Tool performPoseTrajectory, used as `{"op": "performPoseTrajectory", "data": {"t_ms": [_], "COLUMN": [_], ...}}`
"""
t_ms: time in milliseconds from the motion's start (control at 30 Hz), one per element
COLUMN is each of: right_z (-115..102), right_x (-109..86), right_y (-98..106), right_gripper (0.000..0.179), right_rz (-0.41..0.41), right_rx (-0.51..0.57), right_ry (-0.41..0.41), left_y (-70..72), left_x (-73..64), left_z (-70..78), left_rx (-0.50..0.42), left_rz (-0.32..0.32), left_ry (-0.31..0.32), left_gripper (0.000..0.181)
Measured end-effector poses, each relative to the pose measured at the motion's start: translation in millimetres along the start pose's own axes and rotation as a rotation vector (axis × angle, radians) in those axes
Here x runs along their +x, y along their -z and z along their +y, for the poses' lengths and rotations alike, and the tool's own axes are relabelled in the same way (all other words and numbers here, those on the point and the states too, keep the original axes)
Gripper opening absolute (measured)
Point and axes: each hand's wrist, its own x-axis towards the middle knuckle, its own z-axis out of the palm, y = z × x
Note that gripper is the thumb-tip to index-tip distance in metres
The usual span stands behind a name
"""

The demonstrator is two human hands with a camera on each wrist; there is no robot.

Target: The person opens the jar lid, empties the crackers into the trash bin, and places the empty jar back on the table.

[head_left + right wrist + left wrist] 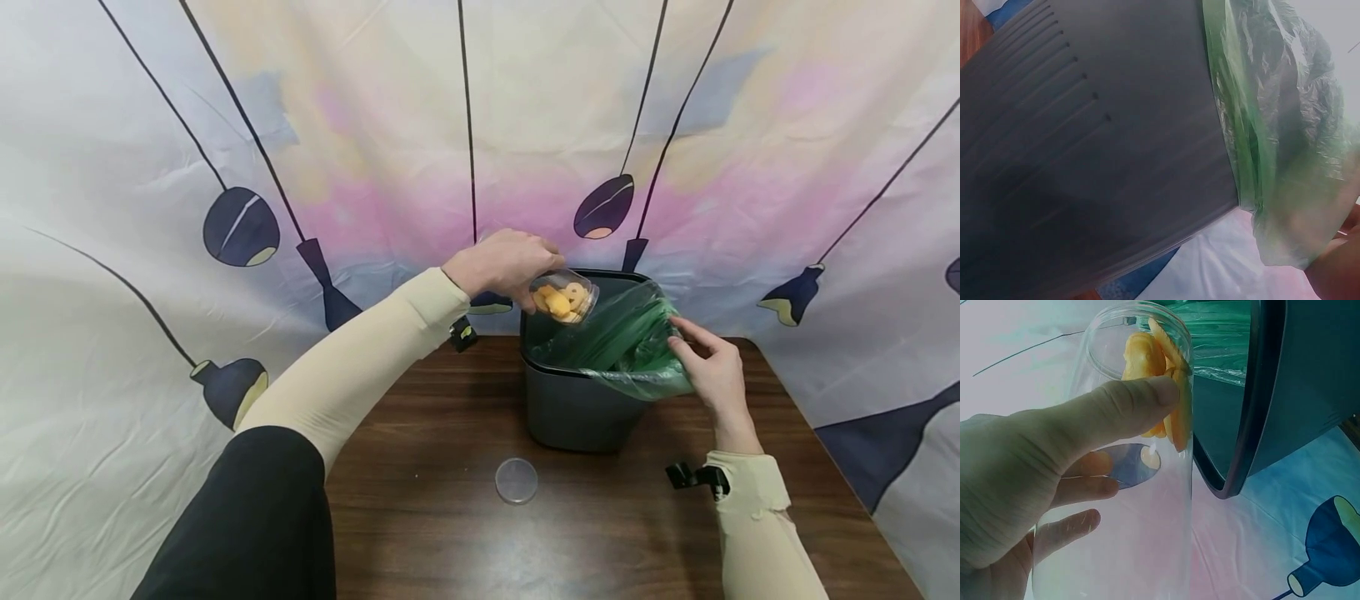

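My left hand [510,260] grips a clear plastic jar [1129,531], tilted with its mouth over the left side of a dark grey trash bin [585,408]. Several yellow-orange cookies [564,302] lie inside near the mouth; in the left wrist view the thumb crosses in front of them. At the bin's right side my right hand [716,375] pinches the edge of a green plastic bag [630,333], which lines part of the bin and folds over its rim. The right wrist view shows the bag [1297,125] draped outside the bin's ribbed wall, partly covering the fingers.
A clear round lid [517,481] lies on the dark wooden table [420,517] in front of the bin. Behind the table hangs a cloth backdrop [375,100] printed with lamps. The table's right edge slopes away beyond the right forearm.
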Motion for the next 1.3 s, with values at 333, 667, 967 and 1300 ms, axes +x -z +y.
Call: {"op": "performPoseTrajectory", "data": {"t_ms": [333, 667, 967, 1300], "right_z": [2.0, 3.1, 0.9, 2.6], "right_x": [-0.1, -0.8, -1.7, -1.3], "right_y": [0.4, 0.2, 4.5, 5.1], "right_gripper": [0.045, 0.046, 0.046, 0.046], "right_rz": [-0.004, -0.006, -0.002, 0.003], "right_rx": [-0.001, -0.025, -0.025, -0.032], "right_ry": [-0.001, -0.01, -0.013, -0.01], "left_y": [0.2, 0.6, -5.5, -6.2], "left_x": [8.0, 14.7, 25.6, 33.3], "left_z": [5.6, 10.9, 30.0, 35.4], "left_rx": [0.048, 0.203, 0.421, 0.473], "left_rz": [0.012, -0.023, 0.053, 0.09], "left_ry": [-0.009, -0.034, -0.173, -0.204], "left_gripper": [0.073, 0.069, 0.055, 0.051]}}
